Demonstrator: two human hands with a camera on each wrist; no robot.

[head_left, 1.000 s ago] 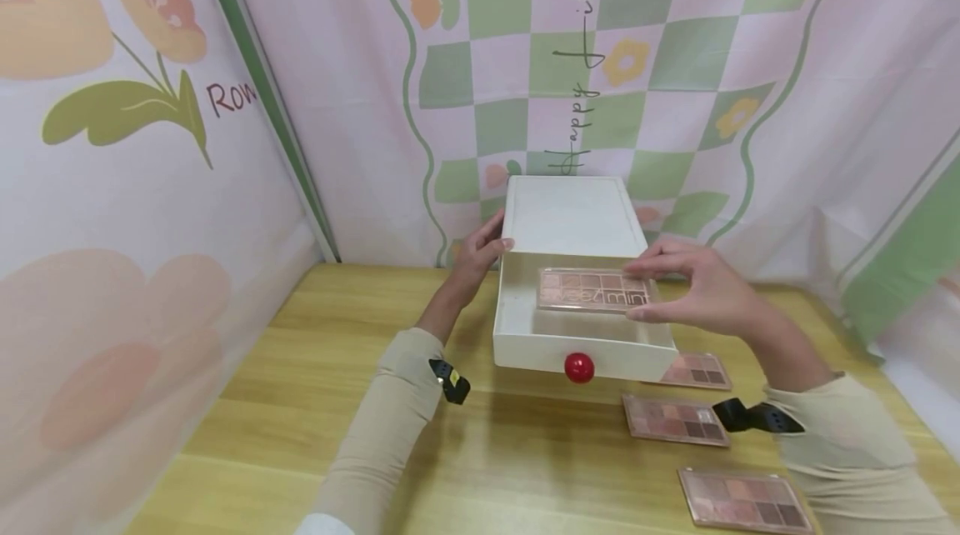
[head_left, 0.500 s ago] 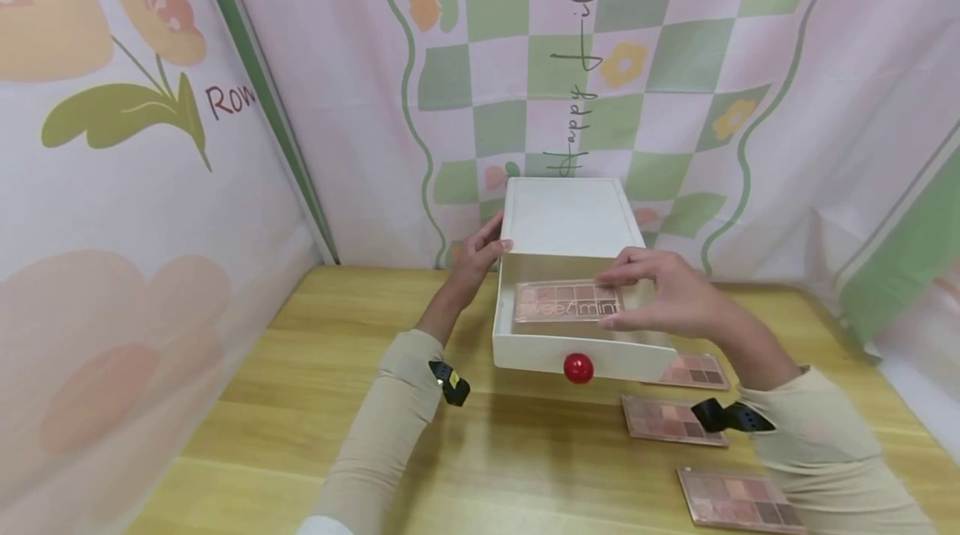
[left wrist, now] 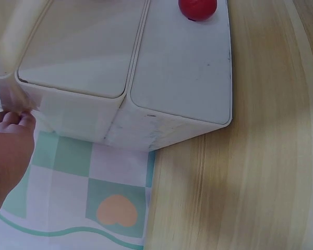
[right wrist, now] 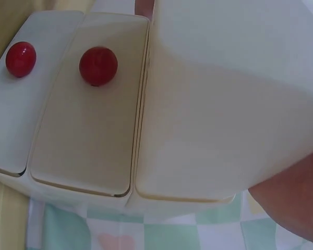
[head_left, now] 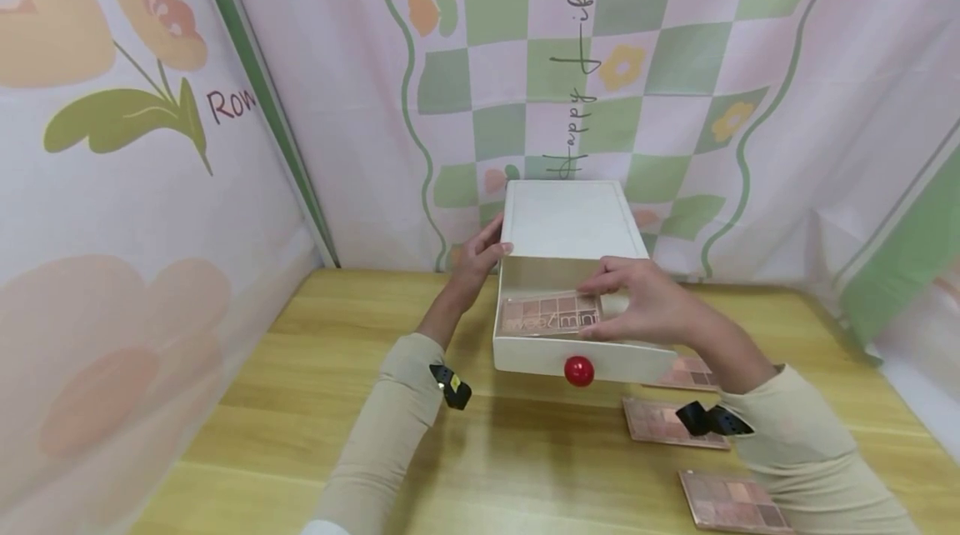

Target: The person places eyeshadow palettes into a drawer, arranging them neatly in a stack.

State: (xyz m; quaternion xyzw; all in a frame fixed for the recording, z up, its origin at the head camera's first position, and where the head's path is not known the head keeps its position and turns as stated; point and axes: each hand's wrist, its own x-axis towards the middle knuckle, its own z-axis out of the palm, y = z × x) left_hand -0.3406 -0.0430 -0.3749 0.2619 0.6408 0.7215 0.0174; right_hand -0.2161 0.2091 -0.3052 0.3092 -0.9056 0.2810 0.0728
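At your near right, on the wood-grained worktop [head_left: 285,435], three flat palettes [head_left: 735,503] lie under your forearm's path, so lift your right sleeve [head_left: 806,443] clear. Beyond, your right grip [head_left: 641,299] pinches one end of another palette [head_left: 551,312] within the pulled-out drawer [head_left: 525,354], near its left wall; lower it level, then release gently. Whether it touches the bottom, you can't tell. Your left grip [head_left: 478,257], wide, rests against the cabinet's [head_left: 570,220] left side; brace lightly there. Behind hangs printed cloth [head_left: 498,2], checked green and pink.

The drawer [head_left: 630,362] is white, knob [head_left: 579,371] red, cloth [head_left: 558,68] green-checked
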